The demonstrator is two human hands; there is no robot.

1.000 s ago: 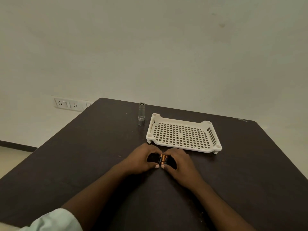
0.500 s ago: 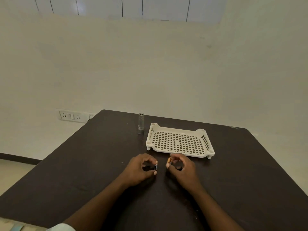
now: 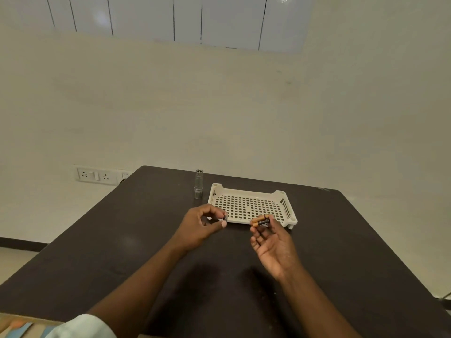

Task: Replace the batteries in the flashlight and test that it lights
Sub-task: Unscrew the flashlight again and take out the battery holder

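Observation:
The silver flashlight body (image 3: 198, 184) stands upright on the dark table, just left of the white perforated tray (image 3: 246, 193). My left hand (image 3: 202, 228) pinches a small dark round part (image 3: 225, 218), seemingly the flashlight's cap or battery holder, between thumb and fingers. My right hand (image 3: 271, 240), palm turned up, holds copper-and-black batteries (image 3: 261, 220) at its fingertips, over the tray's near edge. The two hands are apart, with a gap of table between them.
The dark table (image 3: 341, 252) runs to a wall at the back. A wall socket panel (image 3: 96, 176) sits left of the table's far corner. A cardboard edge with coloured shapes (image 3: 19, 326) shows at the bottom left.
My hands were together around the batteries and have pulled apart. The right hand turned palm up and carried the batteries right; the left keeps the dark part. The camera tilted up.

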